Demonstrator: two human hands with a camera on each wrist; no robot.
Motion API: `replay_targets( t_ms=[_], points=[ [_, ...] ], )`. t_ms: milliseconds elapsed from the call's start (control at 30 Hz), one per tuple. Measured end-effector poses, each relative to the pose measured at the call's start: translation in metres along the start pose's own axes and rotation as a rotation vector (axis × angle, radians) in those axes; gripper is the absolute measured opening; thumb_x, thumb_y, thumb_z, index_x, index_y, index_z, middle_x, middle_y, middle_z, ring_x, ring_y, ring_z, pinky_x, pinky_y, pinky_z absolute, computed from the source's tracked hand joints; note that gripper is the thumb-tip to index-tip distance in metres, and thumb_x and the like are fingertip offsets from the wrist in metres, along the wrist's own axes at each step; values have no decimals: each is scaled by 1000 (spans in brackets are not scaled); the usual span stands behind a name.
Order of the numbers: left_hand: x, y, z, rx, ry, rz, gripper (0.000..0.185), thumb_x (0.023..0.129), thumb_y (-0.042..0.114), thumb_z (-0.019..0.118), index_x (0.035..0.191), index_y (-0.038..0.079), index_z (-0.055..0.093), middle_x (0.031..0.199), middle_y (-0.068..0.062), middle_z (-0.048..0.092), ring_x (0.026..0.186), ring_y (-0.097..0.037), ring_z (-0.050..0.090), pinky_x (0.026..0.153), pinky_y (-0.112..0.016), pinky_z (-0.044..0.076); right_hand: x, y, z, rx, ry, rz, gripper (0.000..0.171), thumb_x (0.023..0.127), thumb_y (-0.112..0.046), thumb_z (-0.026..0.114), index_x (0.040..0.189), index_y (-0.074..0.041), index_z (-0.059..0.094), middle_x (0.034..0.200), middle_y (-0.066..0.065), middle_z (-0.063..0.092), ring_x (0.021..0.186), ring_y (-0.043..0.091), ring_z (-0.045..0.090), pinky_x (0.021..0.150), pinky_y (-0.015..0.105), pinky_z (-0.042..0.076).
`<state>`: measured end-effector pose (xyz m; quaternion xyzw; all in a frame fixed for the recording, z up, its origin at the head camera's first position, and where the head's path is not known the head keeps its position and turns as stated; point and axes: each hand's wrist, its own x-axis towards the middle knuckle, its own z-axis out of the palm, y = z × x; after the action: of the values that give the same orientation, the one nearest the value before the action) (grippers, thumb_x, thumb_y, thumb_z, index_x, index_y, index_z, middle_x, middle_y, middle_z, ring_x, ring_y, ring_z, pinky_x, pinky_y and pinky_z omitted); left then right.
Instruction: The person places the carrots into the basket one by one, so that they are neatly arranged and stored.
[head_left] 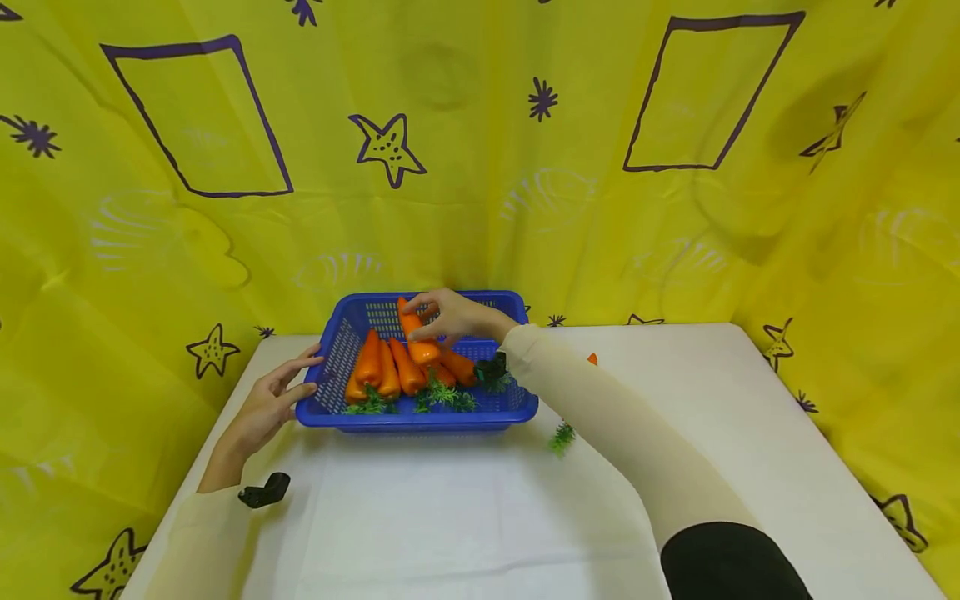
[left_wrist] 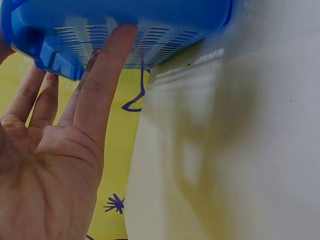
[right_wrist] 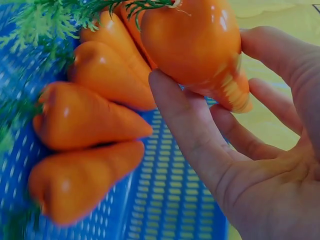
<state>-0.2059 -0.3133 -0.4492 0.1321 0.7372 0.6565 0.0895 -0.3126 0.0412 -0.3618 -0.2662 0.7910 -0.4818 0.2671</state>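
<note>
Head view: right hand [head_left: 450, 317] grips carrot [head_left: 415, 333] over basket [head_left: 420, 414].

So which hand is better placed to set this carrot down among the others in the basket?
The right hand: it already grips the carrot over the blue basket, just above the other carrots. The left hand only touches the basket's outer wall with straight fingers.

Bright even light; soft shadows; wrist views blurred.
</note>
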Motion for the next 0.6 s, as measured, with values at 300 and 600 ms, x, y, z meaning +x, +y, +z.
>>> replay_targets(
  t_ms=[300,600],
  points=[
    [1,1,1,-2,3,6,52,106,12,57,155,4,41,172,3,16,146,-25,31,90,-34,60,39,14,22,59,-32,35,57,95,-17,76,148,-10,55,139,19,56,101,29,68,79,49,63],
    [1,1,4,-14,11,0,51,106,11,57,154,4,43,172,1,16,151,-41,20,90,-35,60,54,23,32,153,-55,102,54,97,-13,72,148,-8,55,113,12,72,88,31,73,78,49,63]
  ],
)
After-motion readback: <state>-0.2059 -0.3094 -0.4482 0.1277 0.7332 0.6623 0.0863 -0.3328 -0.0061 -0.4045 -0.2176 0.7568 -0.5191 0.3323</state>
